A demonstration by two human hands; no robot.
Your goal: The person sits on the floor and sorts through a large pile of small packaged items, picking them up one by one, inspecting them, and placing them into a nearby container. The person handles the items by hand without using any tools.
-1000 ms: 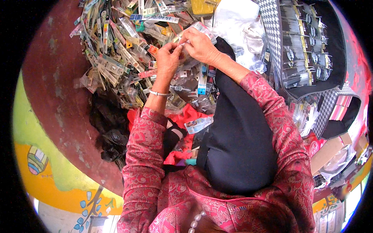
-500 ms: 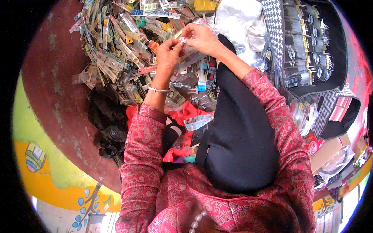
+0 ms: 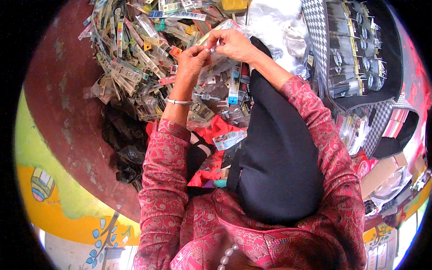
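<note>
A small clear packet is pinched between the fingers of the left hand and right hand, above the heap of packets. The mouth is best kept taut and level while handled.

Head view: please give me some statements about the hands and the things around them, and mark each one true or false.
1. Both hands hold one clear plastic packet between them. True.
2. The left hand wears a metal bangle at the wrist. True.
3. The right hand rests on the black cloth. False: it is raised at the packet, over the pile of small packets.
4. The sleeves are plain blue. False: the sleeves are patterned red.
5. The pile lies on a reddish-brown surface. True.
</note>
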